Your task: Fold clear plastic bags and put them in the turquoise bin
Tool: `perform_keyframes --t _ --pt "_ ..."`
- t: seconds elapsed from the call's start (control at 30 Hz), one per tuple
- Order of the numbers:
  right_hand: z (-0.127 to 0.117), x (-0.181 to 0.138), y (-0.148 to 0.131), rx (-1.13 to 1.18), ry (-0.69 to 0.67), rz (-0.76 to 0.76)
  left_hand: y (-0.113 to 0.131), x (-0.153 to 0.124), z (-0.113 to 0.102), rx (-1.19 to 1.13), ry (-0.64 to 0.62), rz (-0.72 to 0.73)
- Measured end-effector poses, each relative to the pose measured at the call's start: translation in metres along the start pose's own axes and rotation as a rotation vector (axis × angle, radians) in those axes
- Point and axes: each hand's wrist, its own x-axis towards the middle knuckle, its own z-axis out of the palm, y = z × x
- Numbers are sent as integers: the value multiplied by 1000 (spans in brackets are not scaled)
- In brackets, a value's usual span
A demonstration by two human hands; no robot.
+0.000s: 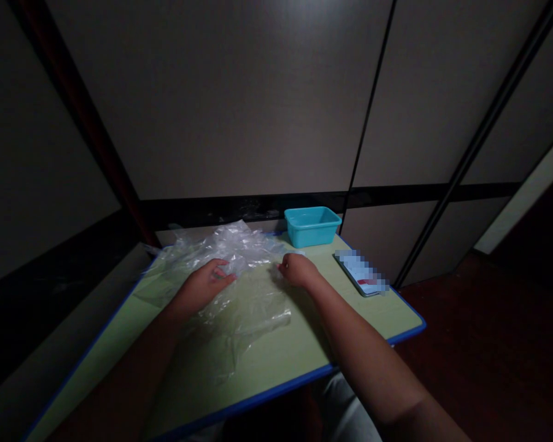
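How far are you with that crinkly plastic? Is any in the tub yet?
Nothing looks done: the tub looks empty. In hand: the left hand lies on the plastic, and the right hand seems to pinch its edge. To do: the whole crumpled heap, spread on the table.

both hands point(206, 282) point(297, 270) on clear plastic sheet point(239, 276), teal tub point(312, 226), phone point(362, 272)

Pale green table point(276, 362) with blue edge, crumpled clear plastic sheeting point(239, 270) spread over left and middle, teal tub point(312, 226) at far edge, phone point(362, 273) flat near right corner, apart from the plastic.
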Motion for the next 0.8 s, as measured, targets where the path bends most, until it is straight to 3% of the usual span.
perform_keyframes --t 0.13,0.43,0.63,0.8 --pt "3 -4 -4 4 34 -160 0 0 -2 121 8 83" --pt "25 -15 -18 66 -104 -585 7 -3 -6 334 -57 157" --pt "23 -23 -20 -16 -441 -562 8 -6 -10 427 -168 108" --pt "19 -24 -22 -82 -520 -499 2 -6 -8 424 -246 134"
